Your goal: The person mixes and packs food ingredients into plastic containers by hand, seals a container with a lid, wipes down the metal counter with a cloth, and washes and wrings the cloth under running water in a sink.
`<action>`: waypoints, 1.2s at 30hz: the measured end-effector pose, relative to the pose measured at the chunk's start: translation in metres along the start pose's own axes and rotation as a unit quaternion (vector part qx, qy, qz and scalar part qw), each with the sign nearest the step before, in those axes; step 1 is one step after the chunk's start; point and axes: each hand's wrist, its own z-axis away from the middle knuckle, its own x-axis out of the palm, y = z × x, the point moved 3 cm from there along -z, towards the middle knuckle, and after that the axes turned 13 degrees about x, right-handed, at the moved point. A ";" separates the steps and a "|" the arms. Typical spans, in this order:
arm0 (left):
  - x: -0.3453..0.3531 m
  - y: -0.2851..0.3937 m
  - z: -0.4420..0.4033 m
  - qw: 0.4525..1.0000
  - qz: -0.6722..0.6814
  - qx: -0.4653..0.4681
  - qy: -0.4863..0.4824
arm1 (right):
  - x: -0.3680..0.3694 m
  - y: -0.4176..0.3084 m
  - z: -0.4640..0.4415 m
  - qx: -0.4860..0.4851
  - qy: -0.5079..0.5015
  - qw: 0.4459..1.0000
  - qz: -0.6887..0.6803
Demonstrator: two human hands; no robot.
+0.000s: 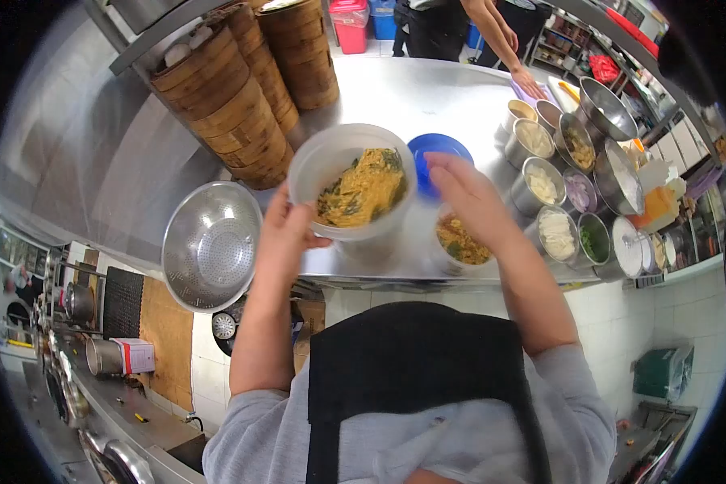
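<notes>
My left hand (286,230) grips the left side of a translucent plastic tub (305,173). Inside it lies a yellow-orange mixture (363,189) with dark green leaves, heaped toward the right side. My right hand (466,194) is to the right of the tub, apart from it, with its fingers stretched out and slightly blurred. Behind those fingers, on the steel table, is a round blue dish or lid (437,149), partly hidden by the hand. A second tub (459,246) of similar mixture sits beneath my right wrist, partly covered by the forearm.
A steel colander (212,246) stands at the table's left edge. Stacked bamboo steamers (234,109) rise behind it. Several metal containers of ingredients (542,181) line the right side, with steel bowls (609,109) beyond. Across the table, another person's hand (528,83) rests on a purple cloth.
</notes>
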 end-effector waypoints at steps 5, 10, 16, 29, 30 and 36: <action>0.010 0.004 0.021 0.999 -0.009 0.032 0.030 | 0.020 -0.075 -0.008 -0.185 0.051 0.971 0.142; 0.004 0.007 0.022 0.999 -0.027 0.016 -0.010 | 0.080 -0.093 -0.045 -0.152 -0.105 0.827 0.532; 0.006 0.001 0.029 0.919 -0.317 0.235 -0.012 | 0.106 -0.076 -0.042 0.002 -0.213 0.821 0.529; 0.023 -0.002 0.020 0.923 -0.294 0.244 -0.037 | 0.095 -0.078 -0.070 0.044 -0.280 0.885 0.368; 0.024 -0.003 0.020 0.924 -0.294 0.241 -0.033 | 0.092 -0.079 -0.073 0.068 -0.275 0.906 0.314; 0.025 -0.004 0.021 0.921 -0.292 0.255 -0.028 | 0.083 -0.089 -0.074 0.157 -0.274 0.928 0.198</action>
